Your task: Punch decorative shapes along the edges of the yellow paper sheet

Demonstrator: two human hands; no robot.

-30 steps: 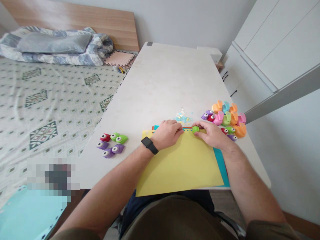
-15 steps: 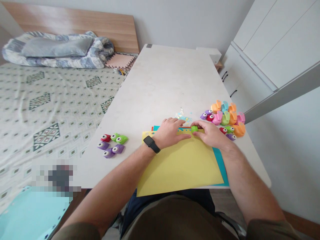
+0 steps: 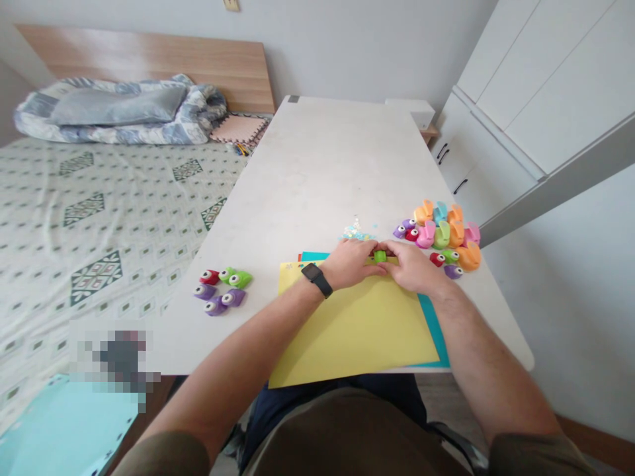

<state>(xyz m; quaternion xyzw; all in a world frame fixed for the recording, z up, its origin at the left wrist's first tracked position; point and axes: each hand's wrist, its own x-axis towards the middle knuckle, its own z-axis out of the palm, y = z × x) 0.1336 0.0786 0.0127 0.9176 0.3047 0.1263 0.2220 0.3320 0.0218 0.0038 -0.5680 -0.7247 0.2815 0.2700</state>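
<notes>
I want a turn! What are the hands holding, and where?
The right hand and left hand pinch a green paper punch by its sides, at the yellow paper's edge.

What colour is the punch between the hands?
The punch is bright green; it shows best in the head view.

Compared with earlier frames, the left hand point(image 3: 351, 263) has closed in on the right hand point(image 3: 414, 268), both now flanking the green craft punch point(image 3: 380, 256) on the yellow paper point(image 3: 354, 330), and a wall plate point(image 3: 231, 4) has entered the view.
</notes>
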